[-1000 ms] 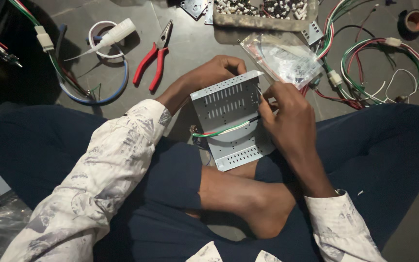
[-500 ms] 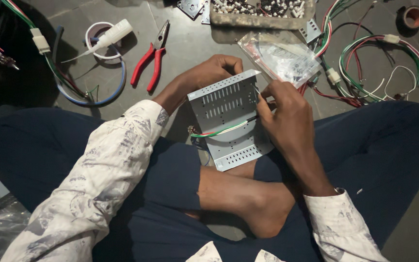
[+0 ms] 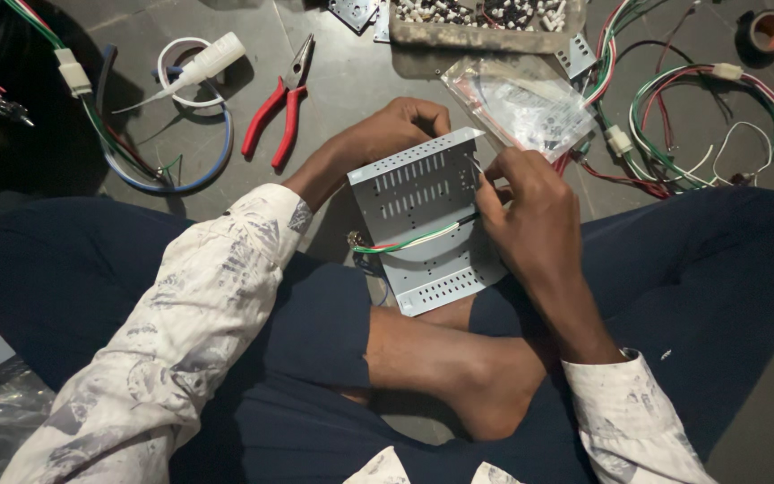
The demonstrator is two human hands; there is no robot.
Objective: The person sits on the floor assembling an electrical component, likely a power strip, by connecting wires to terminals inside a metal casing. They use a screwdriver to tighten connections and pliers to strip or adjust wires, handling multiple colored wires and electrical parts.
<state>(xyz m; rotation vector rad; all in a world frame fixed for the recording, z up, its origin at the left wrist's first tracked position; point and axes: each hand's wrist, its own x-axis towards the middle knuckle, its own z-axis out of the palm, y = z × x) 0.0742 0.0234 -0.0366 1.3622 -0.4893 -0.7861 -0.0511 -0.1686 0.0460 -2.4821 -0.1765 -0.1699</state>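
Grey perforated metal cover [image 3: 423, 220] rests tilted on the person's lap, long axis running from 11 to 5 o'clock, striped wires [image 3: 409, 242] crossing it. Left hand [image 3: 400, 125] curls closed around its far edge at 12 o'clock. Right hand [image 3: 530, 211] pinches a thin tool at the 3 o'clock edge. Red pliers [image 3: 278, 112] lie on open floor [image 3: 351, 72] at 10 o'clock, a plastic bag [image 3: 521, 103] at 1.

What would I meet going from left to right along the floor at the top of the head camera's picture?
White squeeze bottle → red-handled pliers → tray of small parts → clear plastic bag → loop of coloured wires → roll of tape.
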